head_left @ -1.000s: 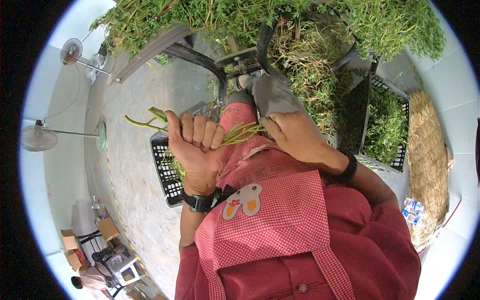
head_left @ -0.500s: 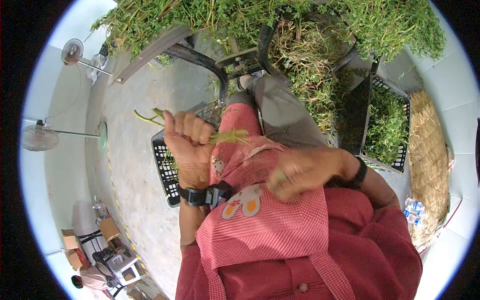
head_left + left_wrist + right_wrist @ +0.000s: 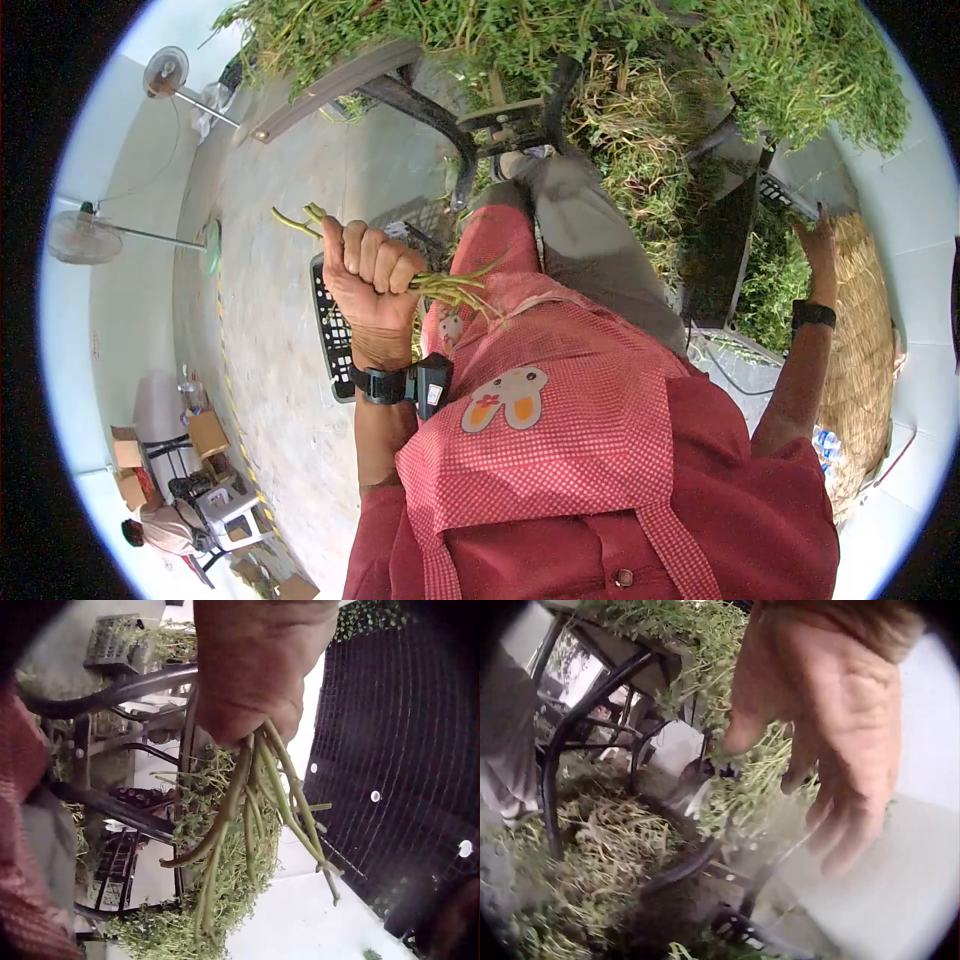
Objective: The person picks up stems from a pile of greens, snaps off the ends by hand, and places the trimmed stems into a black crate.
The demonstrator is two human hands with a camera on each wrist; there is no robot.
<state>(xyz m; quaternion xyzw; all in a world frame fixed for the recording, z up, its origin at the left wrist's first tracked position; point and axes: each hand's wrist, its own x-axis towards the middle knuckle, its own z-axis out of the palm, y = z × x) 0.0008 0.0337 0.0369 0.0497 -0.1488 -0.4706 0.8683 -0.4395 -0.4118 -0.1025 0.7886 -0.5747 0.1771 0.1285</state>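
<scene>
My left hand [image 3: 372,270] grips a small bunch of green plant stems [image 3: 455,288] above the lap. Cut-looking ends poke out past the thumb side, and the rest of the stems [image 3: 289,799] hang below the fist in the left wrist view. Out at the far right, my right hand [image 3: 820,250] reaches over a black crate [image 3: 785,192] that holds leafy greens [image 3: 768,300]. In the right wrist view the fingers [image 3: 847,817] hang spread and loosely bent, with nothing seen between them.
A heap of leafy greens [image 3: 480,25] covers the table ahead, with more stalks [image 3: 640,130] piled on the floor. Another black crate [image 3: 332,340] stands left of the knees. A straw-coloured woven roll [image 3: 855,350] lies at right. Standing fans [image 3: 85,237] and a seated person are at left.
The right hand has left the stems, passed back over the apron, and swung out right to the crate. The left hand still holds its bunch. The head view has shifted slightly.
</scene>
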